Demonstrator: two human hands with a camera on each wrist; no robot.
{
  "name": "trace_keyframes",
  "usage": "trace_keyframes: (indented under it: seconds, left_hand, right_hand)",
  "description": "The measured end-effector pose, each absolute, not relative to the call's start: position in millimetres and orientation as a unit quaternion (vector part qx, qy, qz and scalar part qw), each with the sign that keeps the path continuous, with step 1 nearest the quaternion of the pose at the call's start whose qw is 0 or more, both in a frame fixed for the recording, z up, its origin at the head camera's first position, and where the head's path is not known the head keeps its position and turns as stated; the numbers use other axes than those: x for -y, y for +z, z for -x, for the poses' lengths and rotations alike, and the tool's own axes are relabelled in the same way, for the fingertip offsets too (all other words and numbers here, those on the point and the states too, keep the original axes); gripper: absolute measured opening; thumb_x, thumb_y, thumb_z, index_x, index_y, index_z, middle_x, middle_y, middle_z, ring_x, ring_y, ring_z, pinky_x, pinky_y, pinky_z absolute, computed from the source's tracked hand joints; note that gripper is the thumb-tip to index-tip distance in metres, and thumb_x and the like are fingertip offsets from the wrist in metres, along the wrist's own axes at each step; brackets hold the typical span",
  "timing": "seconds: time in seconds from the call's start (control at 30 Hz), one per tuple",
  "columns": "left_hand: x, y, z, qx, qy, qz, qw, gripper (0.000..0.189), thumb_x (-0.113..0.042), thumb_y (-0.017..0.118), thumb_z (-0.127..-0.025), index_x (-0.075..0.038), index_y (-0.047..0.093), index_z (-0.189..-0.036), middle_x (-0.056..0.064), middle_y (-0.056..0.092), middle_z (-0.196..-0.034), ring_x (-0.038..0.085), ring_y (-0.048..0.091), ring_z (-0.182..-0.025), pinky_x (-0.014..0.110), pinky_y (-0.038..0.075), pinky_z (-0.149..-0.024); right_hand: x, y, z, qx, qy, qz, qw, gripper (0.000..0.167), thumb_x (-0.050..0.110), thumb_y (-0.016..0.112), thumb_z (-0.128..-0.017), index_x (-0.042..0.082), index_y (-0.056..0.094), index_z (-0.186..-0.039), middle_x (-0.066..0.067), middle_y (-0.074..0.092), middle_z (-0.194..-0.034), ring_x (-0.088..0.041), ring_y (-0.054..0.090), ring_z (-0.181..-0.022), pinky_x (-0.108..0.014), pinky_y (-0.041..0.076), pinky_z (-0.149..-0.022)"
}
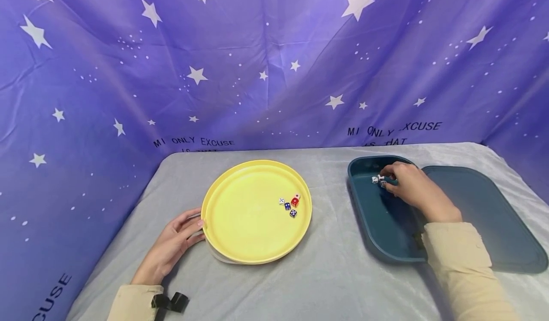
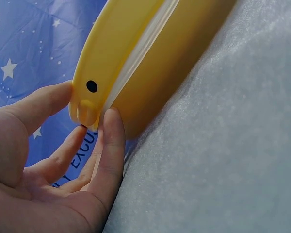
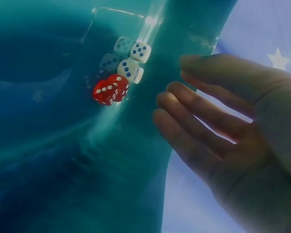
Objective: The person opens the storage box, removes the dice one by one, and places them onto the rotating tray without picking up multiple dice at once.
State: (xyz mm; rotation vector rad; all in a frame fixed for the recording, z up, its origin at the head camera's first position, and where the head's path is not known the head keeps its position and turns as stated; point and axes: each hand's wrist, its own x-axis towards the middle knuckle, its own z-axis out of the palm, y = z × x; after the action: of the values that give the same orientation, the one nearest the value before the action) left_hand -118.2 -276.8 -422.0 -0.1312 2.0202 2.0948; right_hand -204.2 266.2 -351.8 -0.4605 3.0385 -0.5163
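Note:
My left hand [image 1: 173,242] grips the left rim of a round yellow tray [image 1: 240,216]. In the left wrist view its thumb and fingers close on the edge by a small tab, beside a black dot. Several dice lie on the tray's right side: a white die [image 1: 281,201], a red die [image 1: 295,201] and blue dice [image 1: 293,213] among them. My right hand [image 1: 413,187] reaches into a dark teal bin [image 1: 364,216]. Near its fingers but apart lie white dice [image 3: 129,69] and red dice [image 3: 106,91], seen in the right wrist view beside the bin wall, which mirrors them.
A flat teal lid [image 1: 480,216] lies to the right of the bin, partly under the right forearm. Grey cloth [image 1: 330,268] covers the table. A purple star-patterned curtain [image 1: 240,49] hangs behind and to the left.

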Motion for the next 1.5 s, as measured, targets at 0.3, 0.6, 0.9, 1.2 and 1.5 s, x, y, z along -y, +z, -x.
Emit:
trace_keyframes:
  seconds: [0.3, 0.6, 0.9, 1.2, 1.5]
  left_hand:
    - [276, -422, 118, -0.688, 0.715, 0.052, 0.114, 0.058, -0.013, 0.061, -0.099, 0.004, 0.033, -0.147, -0.001, 0.062, -0.122, 0.009, 0.064, -0.108, 0.032, 0.058, -0.096]
    - [276, -422, 118, -0.688, 0.716, 0.045, 0.111, 0.056, -0.012, 0.060, -0.100, 0.004, 0.034, -0.147, -0.001, 0.061, -0.122, 0.010, 0.064, -0.109, 0.032, 0.058, -0.096]
    - [275, -422, 118, -0.690, 0.714, 0.050, 0.110, 0.056, -0.012, 0.061, -0.099, 0.004, 0.035, -0.146, -0.002, 0.062, -0.121, 0.009, 0.064, -0.108, 0.032, 0.058, -0.095]
    - [275, -421, 118, -0.691, 0.712, 0.050, 0.115, 0.058, -0.014, 0.062, -0.099, 0.003, 0.034, -0.147, -0.001, 0.062, -0.122, 0.010, 0.063, -0.109, 0.033, 0.058, -0.096]
    - [276, -422, 118, -0.688, 0.716, 0.042, 0.112, 0.056, -0.013, 0.061, -0.100, 0.004, 0.034, -0.147, -0.001, 0.062, -0.121, 0.010, 0.063, -0.109, 0.033, 0.058, -0.096]
  right_hand:
    - [-270, -355, 206, -0.977, -0.154, 0.149, 0.015, 0.023, 0.005, 0.071, -0.087, -0.010, 0.068, -0.104, -0.009, 0.063, -0.076, -0.019, 0.056, -0.068, -0.046, 0.050, -0.066]
    - [-274, -358, 205, -0.976, -0.160, 0.141, 0.043, 0.021, 0.001, 0.070, -0.087, -0.011, 0.067, -0.104, -0.014, 0.068, -0.085, -0.025, 0.064, -0.075, -0.050, 0.055, -0.070]
    - [-277, -360, 206, -0.975, -0.156, 0.149, 0.048, 0.012, -0.001, 0.070, -0.085, -0.007, 0.071, -0.095, -0.011, 0.069, -0.082, -0.022, 0.063, -0.074, -0.048, 0.056, -0.069]
    - [-280, -362, 206, -0.973, -0.162, 0.164, 0.031, 0.003, -0.002, 0.072, -0.082, -0.003, 0.069, -0.084, -0.008, 0.069, -0.076, -0.019, 0.062, -0.069, -0.046, 0.055, -0.066]
    - [-281, -363, 208, -0.969, -0.174, 0.169, 0.036, 0.005, -0.003, 0.073, -0.081, -0.001, 0.069, -0.081, -0.005, 0.067, -0.073, -0.016, 0.058, -0.067, -0.038, 0.052, -0.061]
